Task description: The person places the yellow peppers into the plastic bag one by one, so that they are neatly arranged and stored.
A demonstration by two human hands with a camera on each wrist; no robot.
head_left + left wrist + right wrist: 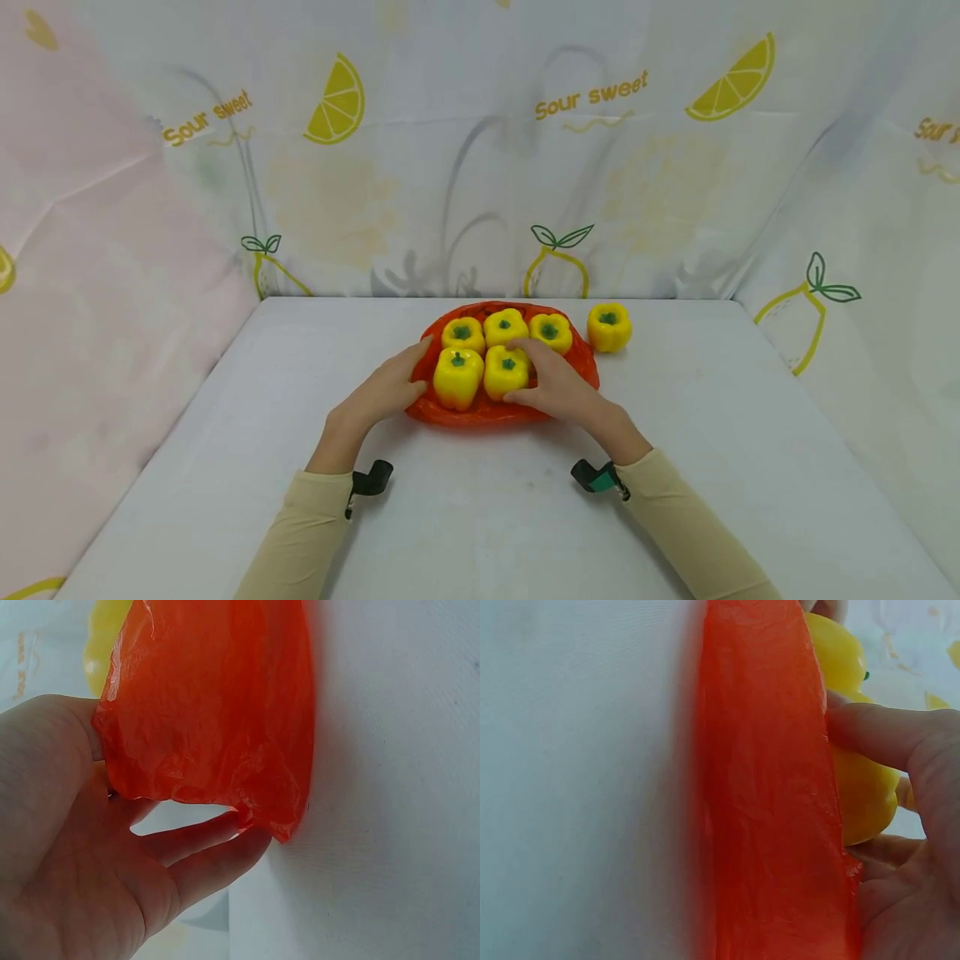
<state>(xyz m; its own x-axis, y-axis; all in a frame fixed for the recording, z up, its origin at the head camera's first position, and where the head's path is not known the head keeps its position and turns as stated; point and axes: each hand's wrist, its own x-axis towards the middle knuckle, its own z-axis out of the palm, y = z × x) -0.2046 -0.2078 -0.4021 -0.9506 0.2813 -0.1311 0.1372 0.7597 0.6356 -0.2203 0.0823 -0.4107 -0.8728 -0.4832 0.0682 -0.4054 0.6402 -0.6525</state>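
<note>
Sleeved forearms reach over the white bench (300,375). From the left, the left hand (386,390) pinches the edge of the orange plastic bag (442,410), which lies mid-bench under five yellow peppers. Next, the right hand (558,385) has its fingers (525,346) curled on the front right pepper (504,372). A sixth pepper (609,327) sits just right of the bag.

Thin crinkled glossy orange plastic bag (577,360), smooth shiny yellow peppers (458,377), matt white table (750,417)
</note>
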